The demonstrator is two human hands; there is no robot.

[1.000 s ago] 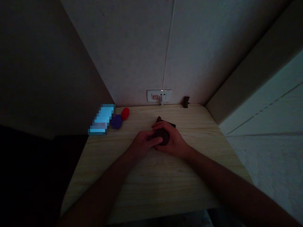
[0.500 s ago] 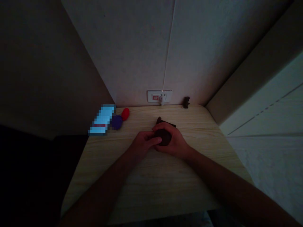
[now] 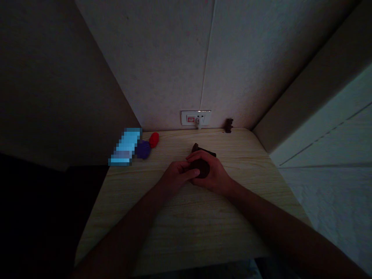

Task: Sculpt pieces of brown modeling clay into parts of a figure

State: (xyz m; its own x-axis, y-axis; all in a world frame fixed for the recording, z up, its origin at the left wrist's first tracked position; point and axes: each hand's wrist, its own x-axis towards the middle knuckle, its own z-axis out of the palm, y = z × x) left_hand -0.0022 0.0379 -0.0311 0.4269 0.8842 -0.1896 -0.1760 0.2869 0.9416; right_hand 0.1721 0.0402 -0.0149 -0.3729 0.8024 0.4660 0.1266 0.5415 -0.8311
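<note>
Between my hands is a rounded, flattened dark brown lump of modelling clay [image 3: 204, 169]. My right hand [image 3: 217, 173] curls around its right side, fingers over the far edge. From the left, my left hand [image 3: 176, 176] grips it too, thumb laid on its top face. Just behind the fingers lies a dark brown piece [image 3: 208, 152] with a raised end, partly hidden by my right hand. Farther left, a purple lump [image 3: 143, 149] and a smaller red lump [image 3: 154, 140] touch or nearly touch each other.
A blurred-out phone-like bright screen [image 3: 125, 147] lies at the left edge of the wooden tabletop [image 3: 186, 228]. At the back right stands a small knobbly dark brown piece [image 3: 229, 126]. The wall behind holds a socket [image 3: 196, 118] with a white plug in it.
My left thumb has shifted very slightly right on the brown clay. Both hands otherwise keep their place, and the other things have not moved.
</note>
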